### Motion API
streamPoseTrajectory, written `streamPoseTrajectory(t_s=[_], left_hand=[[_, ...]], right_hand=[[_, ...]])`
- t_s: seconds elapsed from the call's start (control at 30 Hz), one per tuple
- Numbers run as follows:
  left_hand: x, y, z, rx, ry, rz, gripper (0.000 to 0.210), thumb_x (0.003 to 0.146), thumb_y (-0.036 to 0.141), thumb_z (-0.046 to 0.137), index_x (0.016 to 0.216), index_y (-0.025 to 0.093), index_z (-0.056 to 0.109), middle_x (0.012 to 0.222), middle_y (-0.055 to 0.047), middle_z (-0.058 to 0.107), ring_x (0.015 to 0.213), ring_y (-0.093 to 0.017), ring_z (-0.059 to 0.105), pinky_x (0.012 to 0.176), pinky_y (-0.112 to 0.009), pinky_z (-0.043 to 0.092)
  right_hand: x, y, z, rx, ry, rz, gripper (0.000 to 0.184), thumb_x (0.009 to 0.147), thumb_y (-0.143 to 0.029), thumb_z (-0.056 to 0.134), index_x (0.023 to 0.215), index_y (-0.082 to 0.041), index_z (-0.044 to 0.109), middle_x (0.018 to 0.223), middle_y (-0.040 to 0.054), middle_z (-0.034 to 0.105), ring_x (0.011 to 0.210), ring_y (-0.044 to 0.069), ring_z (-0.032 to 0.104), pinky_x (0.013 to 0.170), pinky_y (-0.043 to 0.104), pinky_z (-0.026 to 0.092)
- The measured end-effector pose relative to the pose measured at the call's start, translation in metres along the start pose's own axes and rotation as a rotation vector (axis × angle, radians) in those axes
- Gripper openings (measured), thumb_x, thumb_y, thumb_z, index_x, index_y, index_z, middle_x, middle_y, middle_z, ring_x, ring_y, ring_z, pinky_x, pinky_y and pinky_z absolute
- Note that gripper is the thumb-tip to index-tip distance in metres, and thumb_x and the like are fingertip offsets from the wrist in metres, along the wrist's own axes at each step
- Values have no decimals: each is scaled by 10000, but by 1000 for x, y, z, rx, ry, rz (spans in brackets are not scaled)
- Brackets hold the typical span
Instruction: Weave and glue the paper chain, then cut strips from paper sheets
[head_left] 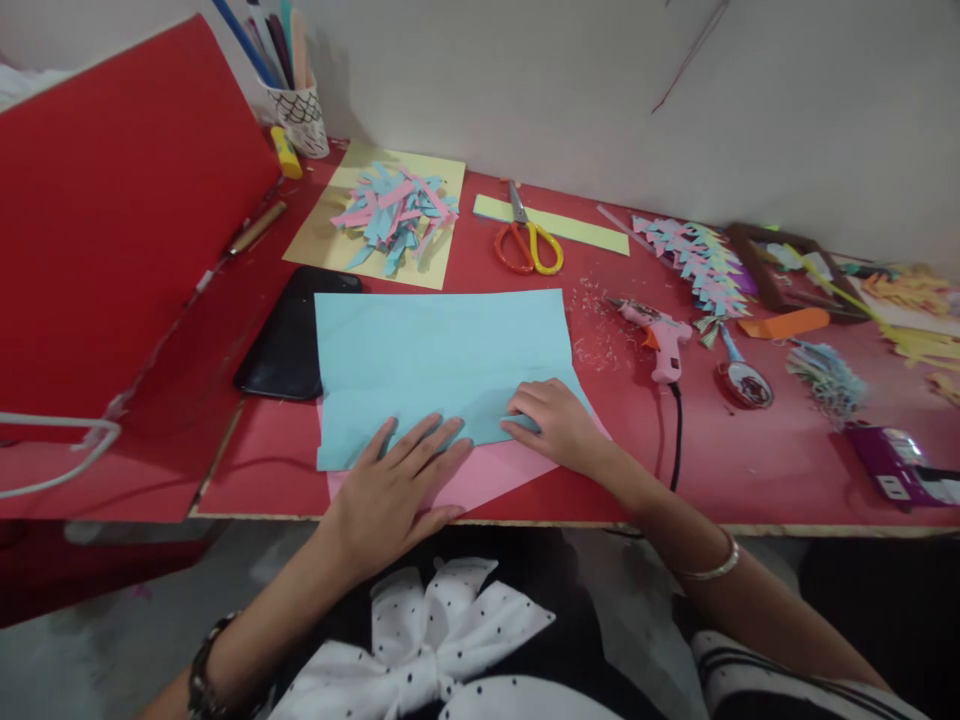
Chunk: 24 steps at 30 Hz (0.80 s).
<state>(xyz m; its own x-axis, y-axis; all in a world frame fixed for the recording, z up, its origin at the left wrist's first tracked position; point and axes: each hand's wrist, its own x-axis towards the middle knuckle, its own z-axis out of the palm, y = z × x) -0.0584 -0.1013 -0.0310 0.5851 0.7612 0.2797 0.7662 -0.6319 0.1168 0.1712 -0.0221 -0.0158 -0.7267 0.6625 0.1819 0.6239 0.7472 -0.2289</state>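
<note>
A light blue sheet of paper point(435, 345) lies on the red table, its near edge overlapping a pink sheet of paper point(502, 475). My left hand point(405, 475) rests flat across that near edge, fingers spread, pressing both sheets. At the right part of the same edge, my right hand point(555, 425) is closed, its fingers curled on a bit of the blue paper that turns up between thumb and fingers. Whether this is a fold or a separate strip is hard to make out. A black phone point(289, 335) lies partly under the blue sheet's left side.
Scissors point(529, 235) and a pile of paper strips point(397, 210) lie behind the sheets. To the right are a pink glue gun point(660, 335) with a black cord, paper garlands point(697, 260) and a purple box point(892, 460). A red board point(135, 220) leans at left near a pen cup point(300, 115).
</note>
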Motion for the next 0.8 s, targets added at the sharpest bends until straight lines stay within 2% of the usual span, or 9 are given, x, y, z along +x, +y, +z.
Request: streamPoseTrajectory(t_s=[0.17, 0.5, 0.6, 0.67, 0.8], left_hand=[[0, 1, 0, -14, -8, -11, 503, 875, 546, 278, 1264, 269, 433, 1327, 22, 484, 1238, -163, 392, 1079, -361, 115], [-11, 5, -10, -15, -12, -49, 508, 897, 513, 214, 1243, 247, 474, 1307, -1, 506, 1211, -181, 424, 1069, -386, 137], [1, 11, -13, 19, 6, -81, 532, 902, 498, 191, 1150, 208, 562, 1194, -42, 601, 1106, -211, 512, 1043, -402, 191], [15, 14, -11, 32, -16, -70, 504, 900, 483, 240, 1131, 189, 577, 1136, -63, 629, 1044, -214, 547, 1004, -386, 263], [38, 15, 2, -45, -40, 36, 504, 877, 528, 300, 1256, 241, 466, 1314, -28, 499, 1200, -204, 434, 1012, -372, 280]], right_hand=[[-13, 13, -7, -16, 3, 34, 388, 920, -411, 314, 700, -171, 526, 642, 21, 540, 609, 135, 468, 612, 247, 296], [-12, 13, -5, -62, -17, 57, 396, 930, -383, 286, 688, -176, 522, 639, 21, 527, 599, 137, 446, 591, 253, 272], [-11, 14, -4, -61, -15, 44, 389, 928, -378, 289, 685, -175, 514, 633, 17, 521, 594, 135, 441, 590, 254, 270], [-11, 13, -4, -53, -10, 29, 381, 927, -373, 295, 686, -172, 511, 631, 16, 519, 593, 134, 440, 592, 254, 272], [-13, 12, -3, -9, 38, 47, 364, 917, -378, 326, 679, -173, 509, 634, 16, 516, 600, 135, 439, 595, 257, 277]])
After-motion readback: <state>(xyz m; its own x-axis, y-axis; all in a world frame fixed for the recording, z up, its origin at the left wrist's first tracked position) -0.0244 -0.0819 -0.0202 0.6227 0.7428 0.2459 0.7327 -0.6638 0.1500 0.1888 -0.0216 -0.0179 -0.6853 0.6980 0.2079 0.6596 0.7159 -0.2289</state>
